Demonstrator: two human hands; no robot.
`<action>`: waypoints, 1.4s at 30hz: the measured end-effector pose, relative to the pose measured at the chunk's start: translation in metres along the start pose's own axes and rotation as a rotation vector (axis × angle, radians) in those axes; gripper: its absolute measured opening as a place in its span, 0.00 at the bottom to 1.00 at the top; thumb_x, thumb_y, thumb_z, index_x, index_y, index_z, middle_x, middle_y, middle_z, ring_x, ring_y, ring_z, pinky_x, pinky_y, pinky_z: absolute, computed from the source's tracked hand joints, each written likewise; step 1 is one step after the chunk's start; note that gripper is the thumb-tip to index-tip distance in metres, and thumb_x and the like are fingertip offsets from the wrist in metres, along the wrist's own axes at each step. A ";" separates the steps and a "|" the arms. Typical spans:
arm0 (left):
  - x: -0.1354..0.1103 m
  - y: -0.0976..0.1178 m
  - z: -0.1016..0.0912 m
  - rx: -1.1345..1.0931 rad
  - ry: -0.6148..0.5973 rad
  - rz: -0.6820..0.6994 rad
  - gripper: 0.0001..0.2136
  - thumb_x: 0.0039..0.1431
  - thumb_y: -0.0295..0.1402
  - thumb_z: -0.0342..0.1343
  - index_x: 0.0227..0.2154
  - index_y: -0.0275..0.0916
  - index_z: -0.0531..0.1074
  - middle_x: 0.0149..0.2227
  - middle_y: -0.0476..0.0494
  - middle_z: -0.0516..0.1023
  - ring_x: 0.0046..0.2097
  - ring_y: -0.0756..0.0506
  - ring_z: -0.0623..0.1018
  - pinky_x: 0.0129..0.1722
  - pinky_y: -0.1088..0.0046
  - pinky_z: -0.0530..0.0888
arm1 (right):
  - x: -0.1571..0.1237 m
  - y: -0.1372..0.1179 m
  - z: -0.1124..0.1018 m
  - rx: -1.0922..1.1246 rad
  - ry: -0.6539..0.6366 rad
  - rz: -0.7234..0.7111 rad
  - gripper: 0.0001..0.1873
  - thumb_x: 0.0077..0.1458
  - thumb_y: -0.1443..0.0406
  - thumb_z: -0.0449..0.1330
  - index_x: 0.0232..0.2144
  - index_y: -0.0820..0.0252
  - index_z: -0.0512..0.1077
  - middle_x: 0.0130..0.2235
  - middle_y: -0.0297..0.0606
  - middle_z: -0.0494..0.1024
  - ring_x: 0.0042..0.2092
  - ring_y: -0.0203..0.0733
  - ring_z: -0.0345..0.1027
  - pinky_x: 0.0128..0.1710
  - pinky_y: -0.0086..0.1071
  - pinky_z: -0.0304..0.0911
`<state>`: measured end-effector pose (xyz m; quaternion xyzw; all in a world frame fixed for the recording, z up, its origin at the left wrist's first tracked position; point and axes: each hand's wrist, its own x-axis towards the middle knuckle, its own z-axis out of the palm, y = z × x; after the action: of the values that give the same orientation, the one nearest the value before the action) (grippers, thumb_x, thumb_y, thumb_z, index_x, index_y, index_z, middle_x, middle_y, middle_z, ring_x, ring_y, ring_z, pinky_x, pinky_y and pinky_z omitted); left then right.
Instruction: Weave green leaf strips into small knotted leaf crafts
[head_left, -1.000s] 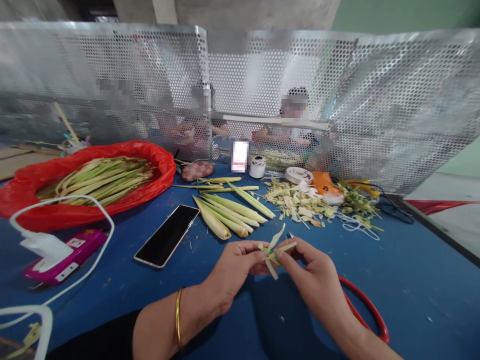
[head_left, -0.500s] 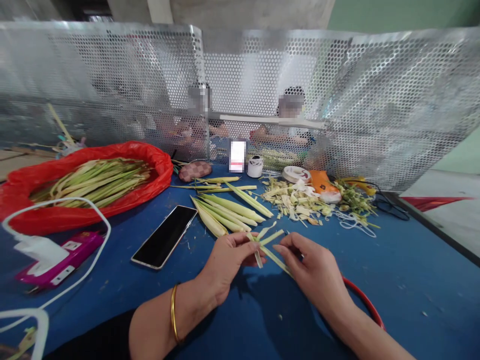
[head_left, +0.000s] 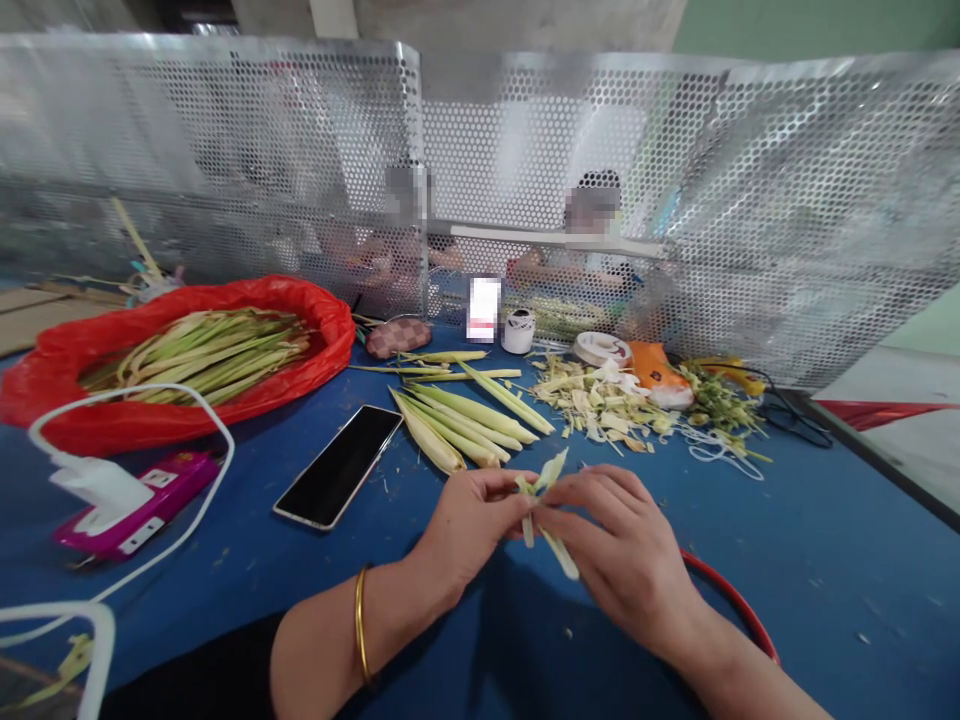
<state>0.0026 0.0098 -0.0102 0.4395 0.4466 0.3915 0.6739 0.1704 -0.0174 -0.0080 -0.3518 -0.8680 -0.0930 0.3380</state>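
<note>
Pale green leaf strips (head_left: pixel 559 555) cross one another between my two hands, over the near middle of the blue table. My left hand (head_left: pixel 469 525) pinches the strips between thumb and fingers where they cross. Close against it, my right hand (head_left: pixel 626 540) has its thumb and fingertips closed on the same strips; the exact grip is partly hidden. One short end sticks up above the fingers, and others hang below. Just beyond my hands lies a fan of long pale green leaves (head_left: pixel 472 420) on the table.
A red plastic bag (head_left: pixel 334 330) holds long green leaves at the left. Nearby lie a black-screened phone (head_left: pixel 339 466) and a purple power strip (head_left: pixel 139 505) with a white cable. Leaf scraps (head_left: pixel 592 405) and a tape roll (head_left: pixel 602 348) are behind right. A perforated metal screen (head_left: pixel 495 180) stands behind.
My right hand has moved in to the left, and its fingers now meet the strips beside my left hand. The strip ends have shifted. The view has turned slightly.
</note>
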 end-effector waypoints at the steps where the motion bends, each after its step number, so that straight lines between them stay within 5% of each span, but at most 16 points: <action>1: 0.000 -0.001 0.000 0.030 -0.021 0.035 0.11 0.43 0.31 0.63 0.32 0.35 0.81 0.24 0.48 0.77 0.27 0.49 0.73 0.30 0.75 0.70 | 0.000 -0.001 0.001 0.039 0.038 0.047 0.14 0.60 0.73 0.51 0.38 0.54 0.74 0.40 0.38 0.79 0.44 0.41 0.71 0.48 0.39 0.60; 5: 0.000 -0.006 -0.004 0.181 -0.147 0.121 0.09 0.47 0.32 0.60 0.31 0.38 0.81 0.27 0.47 0.79 0.30 0.46 0.76 0.33 0.73 0.71 | 0.001 -0.002 0.004 0.218 0.043 0.269 0.08 0.59 0.71 0.55 0.31 0.55 0.72 0.39 0.38 0.78 0.46 0.43 0.70 0.49 0.39 0.61; 10: -0.001 -0.004 -0.005 0.281 -0.243 0.124 0.07 0.50 0.30 0.55 0.27 0.37 0.79 0.25 0.47 0.77 0.29 0.47 0.75 0.33 0.73 0.70 | 0.000 0.000 0.007 0.399 -0.101 0.620 0.09 0.58 0.67 0.55 0.24 0.57 0.66 0.29 0.34 0.72 0.32 0.40 0.66 0.32 0.32 0.62; 15: -0.003 0.001 -0.002 0.234 -0.267 0.114 0.06 0.52 0.29 0.55 0.30 0.35 0.77 0.27 0.46 0.76 0.32 0.47 0.75 0.36 0.73 0.71 | -0.001 0.001 0.010 0.397 -0.111 0.731 0.08 0.55 0.66 0.55 0.24 0.57 0.64 0.27 0.32 0.69 0.30 0.39 0.63 0.31 0.31 0.59; 24: 0.001 -0.009 0.001 0.015 -0.045 -0.043 0.16 0.42 0.33 0.68 0.35 0.33 0.76 0.27 0.44 0.80 0.29 0.48 0.77 0.34 0.74 0.72 | -0.002 -0.007 0.025 0.670 -0.055 0.968 0.14 0.56 0.59 0.55 0.22 0.58 0.63 0.23 0.31 0.68 0.27 0.37 0.62 0.27 0.29 0.58; 28: 0.001 -0.004 0.000 -0.040 -0.009 -0.065 0.14 0.43 0.34 0.68 0.33 0.32 0.78 0.28 0.43 0.81 0.26 0.51 0.76 0.30 0.76 0.71 | -0.003 -0.004 0.021 0.520 0.022 0.864 0.09 0.58 0.60 0.55 0.29 0.59 0.69 0.29 0.35 0.74 0.32 0.40 0.67 0.32 0.31 0.61; 35: 0.005 -0.005 -0.004 -0.117 0.060 -0.051 0.12 0.41 0.34 0.68 0.28 0.33 0.78 0.27 0.45 0.79 0.27 0.50 0.77 0.32 0.76 0.72 | -0.002 -0.006 0.009 -0.099 0.021 0.265 0.09 0.62 0.67 0.55 0.32 0.57 0.74 0.32 0.37 0.76 0.37 0.42 0.69 0.47 0.41 0.54; 42: 0.006 -0.008 -0.004 -0.114 0.090 -0.070 0.13 0.42 0.32 0.68 0.33 0.34 0.80 0.27 0.46 0.79 0.26 0.52 0.74 0.29 0.78 0.70 | -0.003 -0.018 0.015 0.079 -0.012 0.336 0.10 0.63 0.67 0.52 0.31 0.58 0.72 0.29 0.36 0.75 0.32 0.39 0.68 0.35 0.34 0.55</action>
<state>0.0019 0.0137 -0.0197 0.3662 0.4686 0.4119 0.6904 0.1522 -0.0265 -0.0199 -0.4790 -0.8018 0.0012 0.3573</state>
